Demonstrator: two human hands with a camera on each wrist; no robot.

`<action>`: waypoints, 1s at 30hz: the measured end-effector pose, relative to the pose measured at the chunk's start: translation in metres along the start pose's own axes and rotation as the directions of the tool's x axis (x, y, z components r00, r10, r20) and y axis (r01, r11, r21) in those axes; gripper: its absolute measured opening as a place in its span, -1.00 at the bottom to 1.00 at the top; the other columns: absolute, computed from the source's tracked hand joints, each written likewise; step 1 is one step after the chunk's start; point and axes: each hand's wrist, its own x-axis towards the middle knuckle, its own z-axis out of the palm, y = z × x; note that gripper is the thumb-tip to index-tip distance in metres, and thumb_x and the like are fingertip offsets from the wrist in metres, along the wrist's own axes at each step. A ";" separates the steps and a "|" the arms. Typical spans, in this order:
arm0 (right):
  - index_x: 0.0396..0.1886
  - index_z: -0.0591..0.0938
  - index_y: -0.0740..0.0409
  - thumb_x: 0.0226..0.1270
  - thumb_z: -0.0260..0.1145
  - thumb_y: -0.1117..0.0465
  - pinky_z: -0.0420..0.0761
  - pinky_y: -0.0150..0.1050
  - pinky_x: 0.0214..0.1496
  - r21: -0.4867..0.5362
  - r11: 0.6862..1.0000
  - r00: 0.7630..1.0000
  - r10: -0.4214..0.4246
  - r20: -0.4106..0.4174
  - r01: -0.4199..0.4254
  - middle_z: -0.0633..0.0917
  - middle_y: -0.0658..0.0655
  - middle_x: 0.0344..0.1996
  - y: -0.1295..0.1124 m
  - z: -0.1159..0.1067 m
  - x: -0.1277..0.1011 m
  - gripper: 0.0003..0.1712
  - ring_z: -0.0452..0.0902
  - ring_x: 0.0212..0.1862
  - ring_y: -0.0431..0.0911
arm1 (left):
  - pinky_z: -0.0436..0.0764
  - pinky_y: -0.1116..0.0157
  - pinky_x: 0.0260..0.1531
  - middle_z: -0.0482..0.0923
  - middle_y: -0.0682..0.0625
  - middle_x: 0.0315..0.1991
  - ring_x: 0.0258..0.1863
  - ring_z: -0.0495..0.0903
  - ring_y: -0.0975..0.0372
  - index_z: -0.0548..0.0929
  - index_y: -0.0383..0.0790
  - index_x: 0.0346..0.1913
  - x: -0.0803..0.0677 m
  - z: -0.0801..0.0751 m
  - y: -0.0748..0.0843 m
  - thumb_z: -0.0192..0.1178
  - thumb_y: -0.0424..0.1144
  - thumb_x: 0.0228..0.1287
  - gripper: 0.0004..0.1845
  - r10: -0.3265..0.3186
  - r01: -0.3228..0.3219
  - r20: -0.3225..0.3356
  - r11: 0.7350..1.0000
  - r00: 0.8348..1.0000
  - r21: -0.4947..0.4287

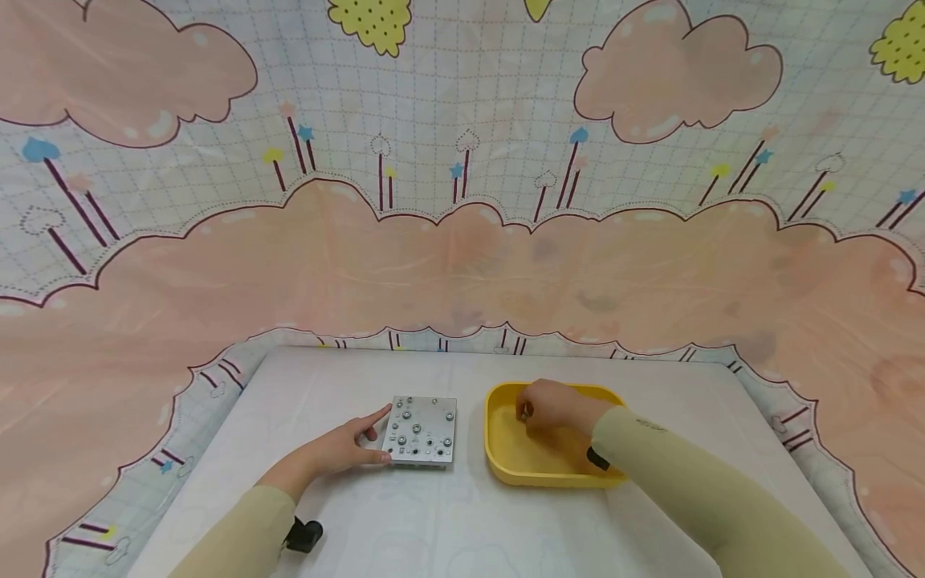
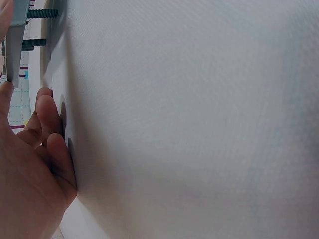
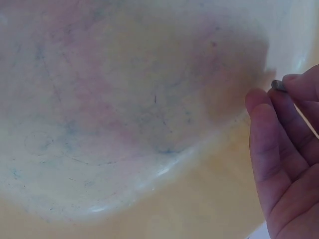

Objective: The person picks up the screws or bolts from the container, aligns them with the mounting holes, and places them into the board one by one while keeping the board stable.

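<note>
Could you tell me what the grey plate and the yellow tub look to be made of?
The grey plate looks like metal, probably aluminium: flat, matte silver, with bolts and holes across its face. The yellow tub looks like moulded plastic: a rounded rim, a smooth, slightly glossy wall, and fine scuff marks inside in the right wrist view. Neither can be confirmed by look alone.

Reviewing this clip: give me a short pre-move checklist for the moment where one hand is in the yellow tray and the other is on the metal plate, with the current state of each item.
1. Left hand steadies the metal plate: ok, fingers touch its left edge.
2. Plate lies flat on the table: ok in the head view.
3. Right hand is inside the yellow tray: ok.
4. Right fingers pinch a small metal part: ok, a grey tip shows between fingertips; what kind of part, cannot tell.
5. A free hole remains on the plate: cannot tell, too small.
6. More parts left in the tray: cannot tell, hand covers much of it.
</note>
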 end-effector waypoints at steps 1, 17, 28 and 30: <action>-0.30 0.74 -0.01 0.19 0.45 0.29 0.54 -0.19 -0.05 0.009 1.000 1.000 -0.009 -0.006 0.009 0.61 -0.09 -0.41 0.000 -0.001 -0.001 -0.88 0.47 -0.29 -0.13 | 0.32 0.16 -0.19 0.38 0.01 -0.07 -0.27 0.33 0.17 0.16 0.06 0.56 0.000 0.000 0.000 0.49 0.11 0.03 0.06 0.001 -0.001 -0.001 1.000 1.000 0.001; -0.16 0.74 0.10 0.29 0.41 0.27 0.59 -0.30 -0.33 0.171 0.983 0.988 -0.037 -0.150 0.063 0.66 -0.09 -0.38 0.002 -0.021 -0.014 -0.86 0.54 -0.38 -0.17 | 0.31 0.16 -0.21 0.38 0.00 -0.07 -0.28 0.33 0.16 0.16 0.04 0.56 -0.001 -0.001 0.000 0.50 0.10 0.03 0.05 0.013 -0.013 0.002 1.000 1.000 -0.011; -0.11 0.76 0.10 0.30 0.42 0.24 0.62 -0.30 -0.22 0.243 0.966 0.983 -0.042 -0.181 0.086 0.69 -0.11 -0.32 -0.009 -0.031 -0.019 -0.82 0.57 -0.29 -0.17 | 0.31 0.16 -0.20 0.38 0.00 -0.07 -0.28 0.33 0.16 0.16 0.06 0.56 0.000 0.000 -0.003 0.49 0.12 0.03 0.06 0.009 -0.009 0.000 1.000 1.000 -0.009; -0.12 0.76 0.09 0.30 0.42 0.23 0.61 -0.31 -0.22 0.249 0.963 0.982 -0.055 -0.183 0.100 0.70 -0.11 -0.31 -0.015 -0.032 -0.019 -0.82 0.57 -0.28 -0.18 | 0.31 0.15 -0.19 0.38 0.00 -0.06 -0.27 0.33 0.16 0.16 0.06 0.56 0.000 0.000 -0.002 0.49 0.12 0.03 0.05 0.005 -0.005 0.000 1.000 1.000 -0.005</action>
